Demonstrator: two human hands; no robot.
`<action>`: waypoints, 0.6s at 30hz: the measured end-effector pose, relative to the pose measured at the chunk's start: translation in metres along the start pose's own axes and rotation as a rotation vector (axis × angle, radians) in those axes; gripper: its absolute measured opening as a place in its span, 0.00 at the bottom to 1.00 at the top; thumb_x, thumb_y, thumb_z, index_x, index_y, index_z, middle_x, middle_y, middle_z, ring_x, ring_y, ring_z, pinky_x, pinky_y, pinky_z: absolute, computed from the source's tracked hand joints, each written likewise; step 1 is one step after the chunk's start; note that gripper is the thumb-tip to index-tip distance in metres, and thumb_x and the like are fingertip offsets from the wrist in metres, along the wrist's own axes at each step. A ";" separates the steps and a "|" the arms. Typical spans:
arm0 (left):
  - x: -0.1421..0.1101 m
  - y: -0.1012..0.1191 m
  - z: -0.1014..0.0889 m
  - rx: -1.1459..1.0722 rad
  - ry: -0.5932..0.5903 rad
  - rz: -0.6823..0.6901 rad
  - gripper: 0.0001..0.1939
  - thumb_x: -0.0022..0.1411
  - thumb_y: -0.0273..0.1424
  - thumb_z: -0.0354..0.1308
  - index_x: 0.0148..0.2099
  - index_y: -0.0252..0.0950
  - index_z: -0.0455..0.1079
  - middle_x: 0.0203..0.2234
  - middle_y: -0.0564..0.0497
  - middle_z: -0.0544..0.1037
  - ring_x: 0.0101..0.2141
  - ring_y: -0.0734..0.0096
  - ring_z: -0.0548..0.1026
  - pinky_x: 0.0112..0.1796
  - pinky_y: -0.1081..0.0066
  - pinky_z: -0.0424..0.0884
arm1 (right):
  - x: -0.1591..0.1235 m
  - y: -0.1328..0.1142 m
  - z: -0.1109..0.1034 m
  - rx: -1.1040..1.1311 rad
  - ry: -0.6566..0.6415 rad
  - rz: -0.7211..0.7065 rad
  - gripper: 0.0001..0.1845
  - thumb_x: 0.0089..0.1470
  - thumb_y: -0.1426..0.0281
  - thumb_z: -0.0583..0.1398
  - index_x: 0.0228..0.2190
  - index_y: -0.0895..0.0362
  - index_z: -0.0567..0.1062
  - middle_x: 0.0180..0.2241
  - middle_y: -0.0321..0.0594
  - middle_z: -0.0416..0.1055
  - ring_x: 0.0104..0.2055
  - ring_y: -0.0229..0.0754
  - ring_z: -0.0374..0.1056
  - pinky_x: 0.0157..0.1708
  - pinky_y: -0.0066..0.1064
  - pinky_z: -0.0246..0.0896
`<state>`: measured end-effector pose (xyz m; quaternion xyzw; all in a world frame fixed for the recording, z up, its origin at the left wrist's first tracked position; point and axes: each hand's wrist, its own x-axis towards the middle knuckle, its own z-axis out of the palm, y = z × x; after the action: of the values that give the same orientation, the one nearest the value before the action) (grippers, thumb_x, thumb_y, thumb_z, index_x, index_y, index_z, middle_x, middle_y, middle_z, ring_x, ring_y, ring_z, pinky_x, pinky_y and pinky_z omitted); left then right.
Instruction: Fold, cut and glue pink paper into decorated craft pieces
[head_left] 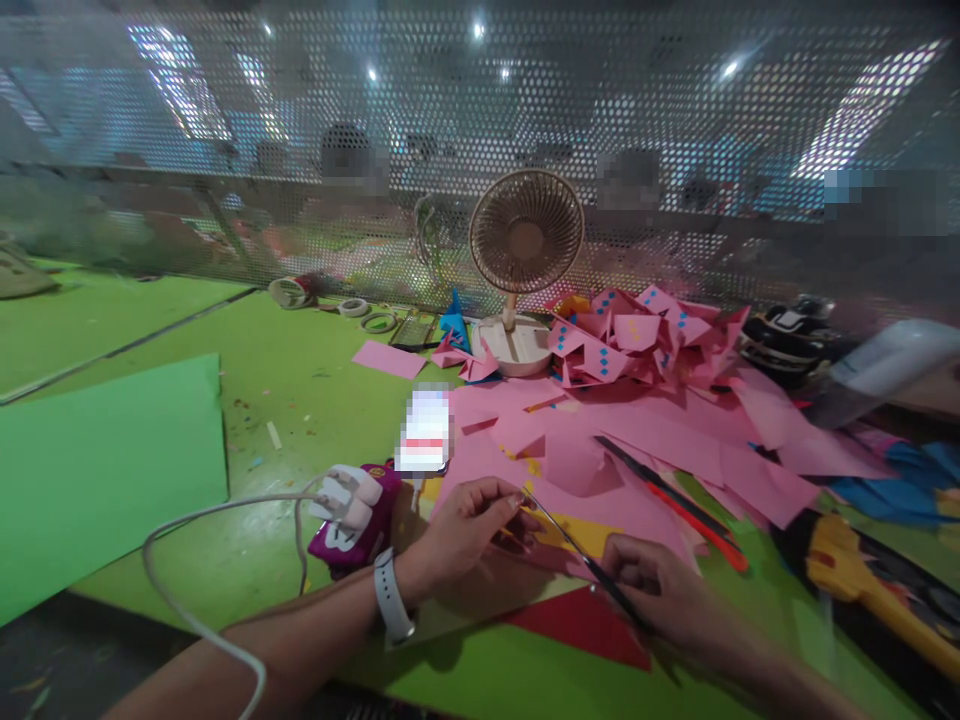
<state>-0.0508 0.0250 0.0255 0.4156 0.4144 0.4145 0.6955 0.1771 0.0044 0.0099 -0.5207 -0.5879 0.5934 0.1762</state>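
Observation:
Low in the middle, my left hand (476, 525) is closed in a pinch, a white watch band (391, 598) on its wrist. Whatever its fingertips hold is too small to make out. My right hand (667, 590) is wrapped round the dark handle of a pair of scissors (559, 527). Their thin metal blades point up and left, with the tip at my left fingertips. Under the blades lie a yellow paper strip (600, 535) and pink paper (551, 558). A red paper triangle (589, 625) rests nearer to me, below the scissors.
Behind my hands spread pink sheets (577, 455), a black-and-red craft knife (675, 510) and a heap of folded pink paper (645, 335). A fan (525, 240) stands at the back. Left are a phone (424, 430), a charger (349, 505) with its cable (191, 515), and green card (112, 470).

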 end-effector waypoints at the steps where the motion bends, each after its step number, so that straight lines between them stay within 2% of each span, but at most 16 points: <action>1: 0.000 0.000 0.000 0.003 0.001 -0.003 0.13 0.54 0.38 0.60 0.32 0.32 0.68 0.25 0.49 0.77 0.23 0.74 0.74 0.30 0.71 0.70 | 0.000 -0.001 0.000 0.005 0.002 -0.002 0.19 0.45 0.56 0.63 0.22 0.57 0.63 0.15 0.26 0.58 0.17 0.28 0.52 0.16 0.21 0.46; 8: -0.001 0.001 -0.001 0.049 -0.018 0.019 0.13 0.54 0.38 0.60 0.32 0.31 0.69 0.23 0.49 0.77 0.23 0.74 0.74 0.29 0.72 0.70 | 0.004 -0.004 -0.004 0.039 0.057 0.011 0.23 0.41 0.51 0.63 0.21 0.56 0.62 0.15 0.27 0.59 0.16 0.30 0.55 0.16 0.22 0.48; 12: -0.004 -0.001 0.000 0.110 -0.112 -0.010 0.14 0.56 0.39 0.58 0.33 0.31 0.69 0.23 0.49 0.77 0.24 0.74 0.75 0.29 0.73 0.70 | 0.004 -0.015 -0.012 -0.006 0.124 0.010 0.23 0.40 0.49 0.62 0.21 0.56 0.63 0.14 0.28 0.59 0.16 0.30 0.54 0.15 0.22 0.45; 18: -0.010 -0.005 -0.001 0.135 -0.305 -0.091 0.13 0.54 0.38 0.60 0.32 0.31 0.69 0.23 0.49 0.77 0.24 0.74 0.75 0.29 0.73 0.71 | -0.003 -0.029 -0.016 -0.096 0.035 0.088 0.22 0.44 0.50 0.60 0.22 0.56 0.62 0.13 0.26 0.60 0.13 0.28 0.50 0.13 0.21 0.43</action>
<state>-0.0540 0.0143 0.0229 0.5002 0.3495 0.2858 0.7388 0.1793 0.0173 0.0406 -0.5644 -0.5891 0.5624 0.1348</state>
